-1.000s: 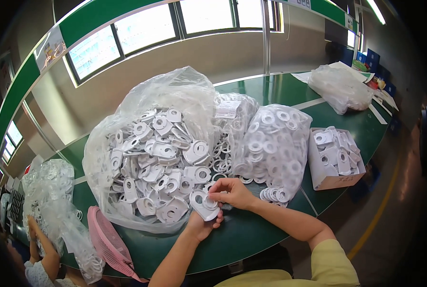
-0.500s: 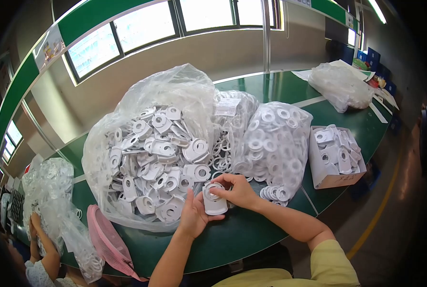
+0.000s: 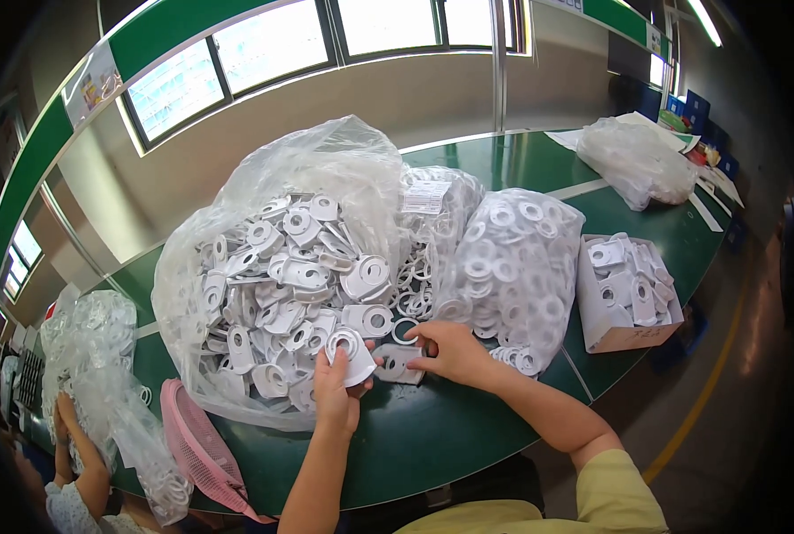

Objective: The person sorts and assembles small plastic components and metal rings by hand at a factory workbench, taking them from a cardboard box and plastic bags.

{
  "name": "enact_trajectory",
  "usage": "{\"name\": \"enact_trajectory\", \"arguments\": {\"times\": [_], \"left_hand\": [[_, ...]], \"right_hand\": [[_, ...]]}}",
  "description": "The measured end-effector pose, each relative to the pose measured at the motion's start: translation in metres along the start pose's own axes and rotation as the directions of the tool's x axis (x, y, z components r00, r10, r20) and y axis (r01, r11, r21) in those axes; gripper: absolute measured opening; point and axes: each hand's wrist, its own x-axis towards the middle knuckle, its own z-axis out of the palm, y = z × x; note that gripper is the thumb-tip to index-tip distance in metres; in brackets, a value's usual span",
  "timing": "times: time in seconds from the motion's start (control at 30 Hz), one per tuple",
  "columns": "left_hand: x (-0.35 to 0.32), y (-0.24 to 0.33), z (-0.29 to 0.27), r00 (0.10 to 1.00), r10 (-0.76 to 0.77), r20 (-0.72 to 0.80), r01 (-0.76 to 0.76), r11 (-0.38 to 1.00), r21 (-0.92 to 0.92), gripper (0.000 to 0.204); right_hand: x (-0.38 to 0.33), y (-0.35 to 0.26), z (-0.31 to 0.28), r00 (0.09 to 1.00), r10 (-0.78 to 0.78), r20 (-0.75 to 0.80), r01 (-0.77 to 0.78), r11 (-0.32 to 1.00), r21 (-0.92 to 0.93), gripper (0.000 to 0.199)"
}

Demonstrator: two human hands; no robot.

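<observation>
My left hand [image 3: 334, 396] grips a white plastic plate [image 3: 358, 363] with a round hole at one end and a ringed rim around it. To its right, my right hand [image 3: 459, 354] reaches in with thumb and forefinger apart. The forefinger's tip is at the edge of a thin ring [image 3: 405, 331]; whether it touches the ring I cannot tell. By the thumb, a greyish flat part [image 3: 397, 364] with a hole lies on the green table. Just behind my hands, a large open clear bag [image 3: 339, 160] holds many similar white plates [image 3: 303, 276].
A clear bag of white rings [image 3: 512, 267] stands right, a smaller bag [image 3: 441, 200] behind it. Farther right are a box [image 3: 624, 338] of white parts and a crumpled bag [image 3: 637, 165]. At left lie a pink mesh pouch [image 3: 201, 445] and another person's hands [image 3: 66, 414] at bags.
My right hand has left the plate and moved right, to the ring. My left hand has shifted left and up, carrying the plate. The greyish part on the table has come into view.
</observation>
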Motion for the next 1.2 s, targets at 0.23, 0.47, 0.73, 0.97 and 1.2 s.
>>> {"name": "enact_trajectory", "arguments": {"times": [0.23, 0.47, 0.73, 0.97, 1.2], "left_hand": [[-0.003, 0.001, 0.004, 0.998, 0.033, 0.045, -0.033, 0.999, -0.001, 0.026], [-0.005, -0.003, 0.004, 0.999, 0.013, 0.047, -0.012, 1.000, -0.020, 0.026], [-0.005, 0.002, 0.003, 0.998, 0.055, 0.016, -0.054, 0.998, -0.023, 0.027], [-0.001, 0.008, 0.000, 0.990, 0.140, -0.031, -0.141, 0.990, -0.026, 0.024], [0.001, 0.002, -0.006, 0.995, 0.103, -0.004, -0.103, 0.994, -0.028, 0.024]], "right_hand": [[-0.003, -0.001, 0.020, 0.974, 0.051, 0.221, -0.141, 0.900, 0.412, 0.019], [-0.002, -0.002, 0.022, 0.921, -0.167, 0.352, 0.126, 0.983, 0.137, 0.024], [-0.008, -0.012, 0.019, 0.763, -0.433, 0.479, 0.333, 0.900, 0.283, 0.057], [0.001, 0.009, 0.016, 0.937, -0.320, 0.138, 0.307, 0.945, 0.110, 0.044], [-0.002, -0.017, 0.006, 0.798, -0.518, 0.308, 0.482, 0.855, 0.191, 0.025]]}}
